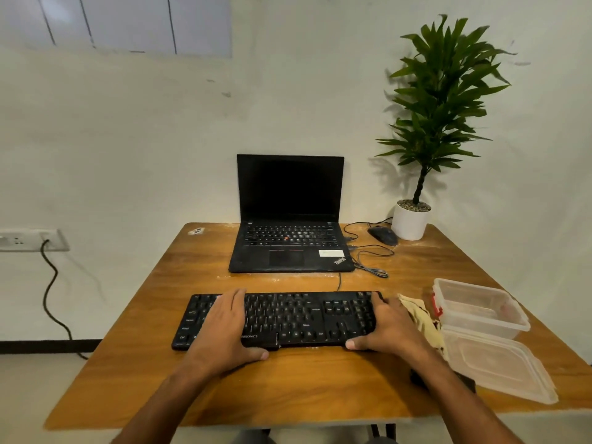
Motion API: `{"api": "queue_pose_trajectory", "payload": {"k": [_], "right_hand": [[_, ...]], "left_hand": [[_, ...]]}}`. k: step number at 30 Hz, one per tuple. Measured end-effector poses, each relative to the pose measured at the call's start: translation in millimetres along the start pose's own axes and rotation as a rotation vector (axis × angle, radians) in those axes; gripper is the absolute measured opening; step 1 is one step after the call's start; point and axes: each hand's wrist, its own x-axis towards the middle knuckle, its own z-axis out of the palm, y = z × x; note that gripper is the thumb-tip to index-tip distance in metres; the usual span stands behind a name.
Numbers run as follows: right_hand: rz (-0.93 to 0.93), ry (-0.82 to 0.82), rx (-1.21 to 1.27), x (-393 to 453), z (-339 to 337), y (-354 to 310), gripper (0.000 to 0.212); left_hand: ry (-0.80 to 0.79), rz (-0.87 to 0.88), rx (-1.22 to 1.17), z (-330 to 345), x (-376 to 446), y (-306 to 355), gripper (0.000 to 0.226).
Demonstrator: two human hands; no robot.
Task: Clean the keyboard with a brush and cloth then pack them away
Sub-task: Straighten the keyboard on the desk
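Note:
A black keyboard (288, 318) lies across the middle of the wooden table (192, 395). My left hand (224, 328) lies over its left half, fingers reaching the far edge and thumb against the front edge. My right hand (387, 328) grips its right end the same way, fingers curled over the far corner and thumb at the front edge. A crumpled yellowish cloth (421, 318) sits just right of the keyboard. A dark object (466, 382), possibly the brush, is mostly hidden behind my right forearm.
A clear plastic container (480, 310) and its lid (503, 370) stand at the right edge. Behind the keyboard are an open black laptop (290, 248), a mouse (382, 235) with loose cable, and a potted plant (411, 221).

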Motion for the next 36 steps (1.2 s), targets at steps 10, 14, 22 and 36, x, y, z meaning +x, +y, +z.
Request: {"api": "queue_pose_trajectory", "payload": {"k": [10,14,22,36], "right_hand": [[0.031,0.062,0.1,4,11,5,0.105],[0.04,0.091,0.147,6,12,7,0.105],[0.045,0.157,0.19,19,5,-2,0.109],[0.085,0.114,0.141,74,0,-14,0.099]], "left_hand": [[0.185,-0.459,-0.148,2,-29,-31,0.148],[0.182,-0.494,-0.192,3,-27,-37,0.143],[0.203,-0.53,-0.293,-5,-5,-41,0.142],[0.24,-0.498,-0.3,0,47,-51,0.127]]}}
